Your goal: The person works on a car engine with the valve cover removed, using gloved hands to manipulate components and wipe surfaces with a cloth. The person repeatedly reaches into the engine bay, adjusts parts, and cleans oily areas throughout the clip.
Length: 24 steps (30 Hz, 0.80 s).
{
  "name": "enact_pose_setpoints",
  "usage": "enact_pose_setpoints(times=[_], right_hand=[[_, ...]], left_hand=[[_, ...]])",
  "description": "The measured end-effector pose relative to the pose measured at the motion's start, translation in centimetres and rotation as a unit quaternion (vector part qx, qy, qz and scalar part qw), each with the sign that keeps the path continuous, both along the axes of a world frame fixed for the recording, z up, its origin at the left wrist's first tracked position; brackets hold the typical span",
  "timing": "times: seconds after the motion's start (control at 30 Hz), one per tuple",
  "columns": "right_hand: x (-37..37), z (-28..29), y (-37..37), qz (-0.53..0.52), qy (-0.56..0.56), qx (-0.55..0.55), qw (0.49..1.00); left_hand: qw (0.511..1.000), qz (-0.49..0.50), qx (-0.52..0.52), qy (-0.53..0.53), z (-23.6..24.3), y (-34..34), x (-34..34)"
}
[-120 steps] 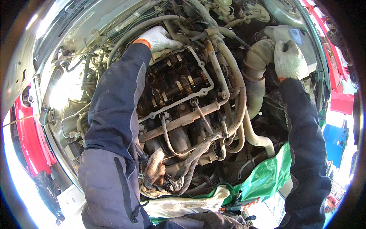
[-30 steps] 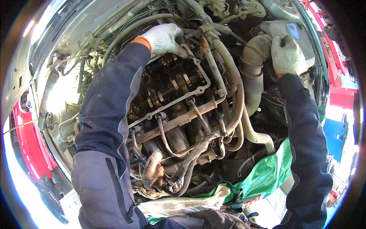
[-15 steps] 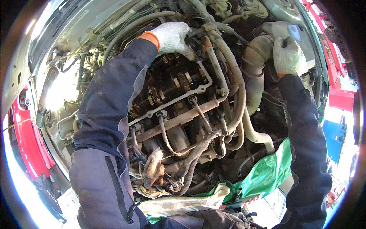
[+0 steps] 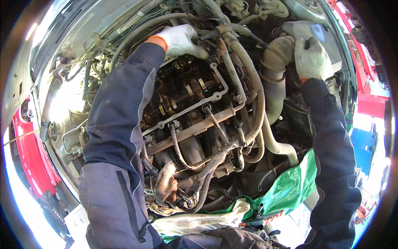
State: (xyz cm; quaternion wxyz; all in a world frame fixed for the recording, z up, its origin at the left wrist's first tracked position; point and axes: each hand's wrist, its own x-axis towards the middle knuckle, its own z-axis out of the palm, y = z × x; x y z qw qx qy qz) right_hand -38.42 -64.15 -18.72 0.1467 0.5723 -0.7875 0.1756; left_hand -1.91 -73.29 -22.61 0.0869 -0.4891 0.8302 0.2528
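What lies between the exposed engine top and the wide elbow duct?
In the head view, a slim pipe and a ribbed hose run between the engine top and the elbow duct.

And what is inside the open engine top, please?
Dark metal parts with shiny bands show within the pale rim; the left hand and sleeve hide what lies beneath.
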Motion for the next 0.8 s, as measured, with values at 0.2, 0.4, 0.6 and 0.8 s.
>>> enact_pose_setpoints(times=[0.2, 0.4, 0.6, 0.8], right_hand=[[-0.2, -0.1, -0.1, 0.001, -0.004, 0.004, 1.000], [-0.4, -0.3, -0.2, 0.010, 0.004, 0.000, 1.000], [-0.3, -0.2, -0.2, 0.003, 0.011, 0.000, 1.000], [-0.1, 0.0, -0.1, 0.001, 0.007, 0.009, 1.000]], left_hand=[[0.997, 0.002, -0.070, 0.031, -0.7, 1.1, 0.4], [0.997, 0.001, -0.060, 0.057, 0.4, 1.7, -0.1], [0.992, -0.030, -0.117, 0.031, 0.2, 1.7, -0.6], [0.995, -0.026, -0.097, 0.023, -0.1, 1.1, -0.4]])
